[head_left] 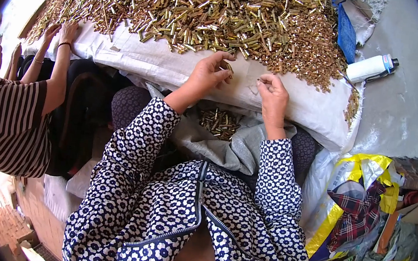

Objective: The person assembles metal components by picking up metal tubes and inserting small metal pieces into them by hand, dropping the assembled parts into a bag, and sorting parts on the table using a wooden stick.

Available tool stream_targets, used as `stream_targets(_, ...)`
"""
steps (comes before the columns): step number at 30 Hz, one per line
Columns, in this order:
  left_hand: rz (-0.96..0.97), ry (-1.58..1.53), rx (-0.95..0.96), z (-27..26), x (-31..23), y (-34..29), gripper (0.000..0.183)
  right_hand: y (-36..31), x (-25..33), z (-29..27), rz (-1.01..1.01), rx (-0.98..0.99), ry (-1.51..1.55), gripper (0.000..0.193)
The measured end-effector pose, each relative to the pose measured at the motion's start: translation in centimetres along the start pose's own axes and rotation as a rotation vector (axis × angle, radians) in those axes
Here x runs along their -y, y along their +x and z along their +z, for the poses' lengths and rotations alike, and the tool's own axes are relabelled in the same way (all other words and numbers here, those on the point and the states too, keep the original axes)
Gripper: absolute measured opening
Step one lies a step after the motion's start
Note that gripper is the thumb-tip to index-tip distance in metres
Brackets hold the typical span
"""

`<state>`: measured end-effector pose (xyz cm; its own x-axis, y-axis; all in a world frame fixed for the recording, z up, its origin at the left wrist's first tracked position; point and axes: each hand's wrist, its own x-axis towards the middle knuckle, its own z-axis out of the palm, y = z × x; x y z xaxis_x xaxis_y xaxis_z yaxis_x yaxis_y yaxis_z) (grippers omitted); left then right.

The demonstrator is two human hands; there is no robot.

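Note:
A wide heap of small brass-coloured metal tubes (207, 11) covers the far part of a work surface spread with white woven cloth (170, 67). Over the cloth's near edge, my left hand (207, 76) is closed, its thumb and fingers around what looks like one or more brass tubes (230, 70). A little to the right, my right hand (275, 96) pinches thumb to forefinger; a tiny dark bit shows at the fingertips, too small to name. Below both hands, a grey woven sack (222, 150) lies open across my lap with more brass tubes (218, 123) inside.
On the left, a person in a striped shirt (14, 124) has hands at the heap's edge. Smaller coppery pieces (314, 65) lie at its right. A white bottle (372, 68) rests on the grey floor. Bags and cloth scraps, including a yellow-and-white bag (334, 206), crowd the right side.

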<state>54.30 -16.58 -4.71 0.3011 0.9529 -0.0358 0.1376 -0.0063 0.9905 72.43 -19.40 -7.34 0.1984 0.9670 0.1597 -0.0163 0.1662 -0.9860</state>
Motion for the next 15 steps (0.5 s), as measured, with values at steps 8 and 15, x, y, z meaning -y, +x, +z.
stream_targets(8,-0.089,-0.440,0.012,-0.1,0.2,-1.1,0.014,-1.3,1.3,1.7,0.068,0.112,0.077,0.011)
stream_targets(15,-0.108,-0.556,-0.015,0.2,0.5,-1.2,0.014,-1.6,1.8,2.5,0.141,0.159,0.300,0.010)
